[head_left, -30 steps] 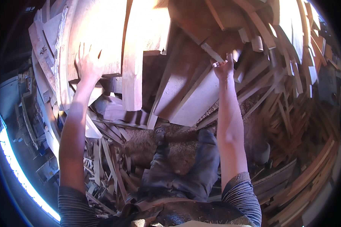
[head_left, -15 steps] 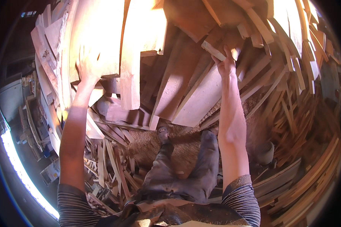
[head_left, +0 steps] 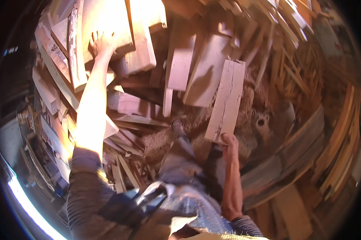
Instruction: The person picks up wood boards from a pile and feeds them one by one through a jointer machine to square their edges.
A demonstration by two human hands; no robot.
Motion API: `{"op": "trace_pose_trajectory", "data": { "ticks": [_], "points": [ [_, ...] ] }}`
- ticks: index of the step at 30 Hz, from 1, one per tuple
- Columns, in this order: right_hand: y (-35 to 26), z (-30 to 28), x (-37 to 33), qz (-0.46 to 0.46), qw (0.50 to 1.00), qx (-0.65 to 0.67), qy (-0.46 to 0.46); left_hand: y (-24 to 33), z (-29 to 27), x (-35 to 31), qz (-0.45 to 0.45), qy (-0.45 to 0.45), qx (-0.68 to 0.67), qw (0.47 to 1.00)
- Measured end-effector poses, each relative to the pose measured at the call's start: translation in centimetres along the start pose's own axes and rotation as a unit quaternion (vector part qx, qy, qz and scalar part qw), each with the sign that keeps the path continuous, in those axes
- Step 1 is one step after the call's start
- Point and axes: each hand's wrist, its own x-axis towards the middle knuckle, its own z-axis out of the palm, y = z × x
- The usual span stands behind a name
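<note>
Here's the right hand (head_left: pixel 229 145), closed on the near end of a cracked board (head_left: pixel 227 100), thumb on top, the other fingers mostly hidden from view. That board slants up and away from the grip, a long dark split running down its pale face, its far end near a broad plank (head_left: pixel 203 80) with a shadow thrown across it. Over to the left hand (head_left: pixel 103 43): the arm is stretched far forward, fingers spread, palm down on a wide board (head_left: pixel 122 26), wrapped around nothing that shows. Strong light bleaches that board's far part almost white. Just beside it lies a thick beam (head_left: pixel 142 54), and on the other side a rough-edged plank (head_left: pixel 75 48). Down below, the floor (head_left: pixel 158 141) is strewn with brown sawdust, running up to a jumble of narrow offcuts (head_left: pixel 124 170). Out on the right, long planks (head_left: pixel 342 136) lie stacked, with a tangle of thin strips (head_left: pixel 298 74) beyond. The room falls dark at the edges, but a brilliant strip of light (head_left: pixel 32 208) cuts along the lower left!
</note>
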Motion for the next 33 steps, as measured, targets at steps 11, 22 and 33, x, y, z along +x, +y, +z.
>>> {"op": "trace_pose_trajectory", "data": {
  "ticks": [11,22,33],
  "points": [
    [13.5,-8.1,-23.9,0.051,0.989,0.134,0.042,13.0,-6.9,-35.6,0.116,-0.238,-0.551,0.791],
    [17.9,-5.8,-36.2,-0.086,0.990,0.004,0.113,19.6,-11.4,-58.1,-0.072,-0.655,-0.718,0.225],
    [27.2,-3.8,-43.6,-0.297,0.742,-0.534,0.275,13.5,-8.9,-69.7,-0.238,-0.646,-0.725,0.013]
  ]
}}
